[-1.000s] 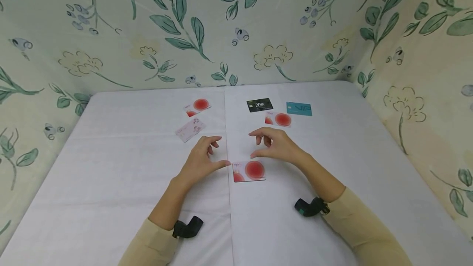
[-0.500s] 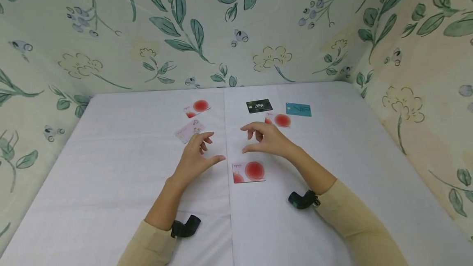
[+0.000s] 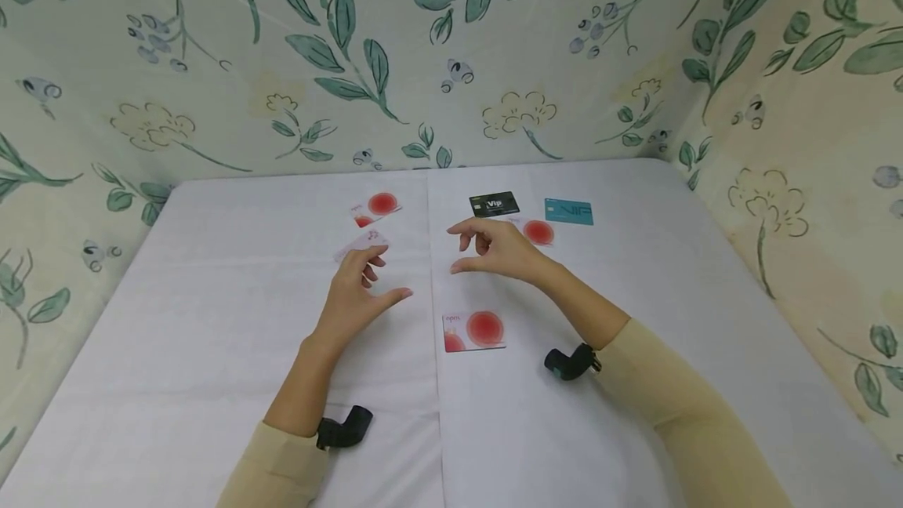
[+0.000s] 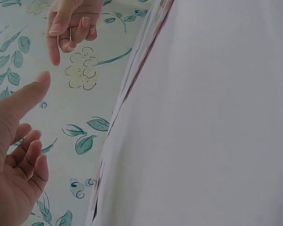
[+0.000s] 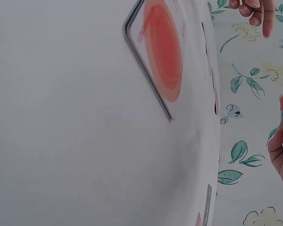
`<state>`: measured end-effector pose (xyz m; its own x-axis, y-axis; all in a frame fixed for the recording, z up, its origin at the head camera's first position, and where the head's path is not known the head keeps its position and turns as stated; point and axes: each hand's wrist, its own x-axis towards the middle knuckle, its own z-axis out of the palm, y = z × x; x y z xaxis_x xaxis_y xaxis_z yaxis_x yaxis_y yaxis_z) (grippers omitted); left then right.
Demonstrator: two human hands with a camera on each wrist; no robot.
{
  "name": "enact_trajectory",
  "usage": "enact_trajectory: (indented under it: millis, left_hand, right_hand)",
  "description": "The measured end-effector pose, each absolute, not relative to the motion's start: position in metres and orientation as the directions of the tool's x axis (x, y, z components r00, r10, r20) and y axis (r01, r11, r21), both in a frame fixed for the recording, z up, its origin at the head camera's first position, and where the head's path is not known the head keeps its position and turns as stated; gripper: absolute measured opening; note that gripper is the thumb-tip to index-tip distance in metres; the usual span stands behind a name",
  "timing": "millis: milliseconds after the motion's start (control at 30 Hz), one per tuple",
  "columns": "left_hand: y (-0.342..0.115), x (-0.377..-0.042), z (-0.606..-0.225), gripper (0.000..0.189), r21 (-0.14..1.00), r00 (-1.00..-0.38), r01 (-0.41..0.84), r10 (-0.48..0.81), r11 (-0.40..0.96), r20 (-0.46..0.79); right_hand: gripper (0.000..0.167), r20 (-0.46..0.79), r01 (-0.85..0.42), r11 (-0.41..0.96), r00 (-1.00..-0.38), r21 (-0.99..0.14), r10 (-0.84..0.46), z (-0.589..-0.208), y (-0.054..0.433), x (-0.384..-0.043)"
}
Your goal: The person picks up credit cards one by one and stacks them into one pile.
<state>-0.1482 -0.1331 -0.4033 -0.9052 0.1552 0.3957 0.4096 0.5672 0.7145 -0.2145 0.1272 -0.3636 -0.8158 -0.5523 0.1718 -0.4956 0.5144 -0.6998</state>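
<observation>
Both hands hover over the white table with nothing held, thumbs spread from loosely bent fingers. My left hand (image 3: 351, 296) overlaps part of a pale pink floral card (image 3: 367, 240). A card with a red circle (image 3: 382, 204) lies just behind that one. My right hand (image 3: 497, 249) is close in front of a black "Vip" card (image 3: 494, 203) and partly covers another red-circle card (image 3: 538, 232). Between and below the hands lies a nearer red-circle card (image 3: 485, 329); in the right wrist view this card (image 5: 162, 52) shows a thick dark edge, like a small stack.
A blue VIP card (image 3: 568, 211) lies at the back right. The white cloth (image 3: 212, 320) has a crease running down its middle. A leaf-patterned curtain (image 3: 437, 61) rises behind the table and along its sides.
Both hands have moved away from the nearer red-circle card, toward the back and the left. The left now overlaps the pink card. The cards on the table have stayed put.
</observation>
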Motion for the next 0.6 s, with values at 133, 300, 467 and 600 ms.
enact_trajectory:
  millis: [133, 300, 467, 600]
  left_hand:
    - [-0.136, -0.148, -0.401, 0.073, 0.72, -0.914, 0.383, 0.126, 0.579, 0.384]
    - [-0.14, -0.149, -0.4, 0.074, 0.728, -0.92, 0.367, 0.108, 0.579, 0.378]
    - [-0.146, -0.151, -0.4, 0.074, 0.739, -0.917, 0.364, 0.076, 0.567, 0.392]
    - [-0.151, -0.152, -0.401, 0.073, 0.738, -0.913, 0.36, 0.053, 0.57, 0.405]
  right_hand:
    - [0.056, 0.18, -0.498, 0.509, -0.816, -0.702, -0.55, -0.362, 0.123, -0.219]
    - [0.056, 0.175, -0.503, 0.521, -0.814, -0.69, -0.554, -0.363, 0.117, -0.225]
    - [0.057, 0.177, -0.515, 0.532, -0.809, -0.672, -0.56, -0.363, 0.111, -0.232]
    - [0.056, 0.185, -0.52, 0.52, -0.805, -0.677, -0.564, -0.362, 0.105, -0.237]
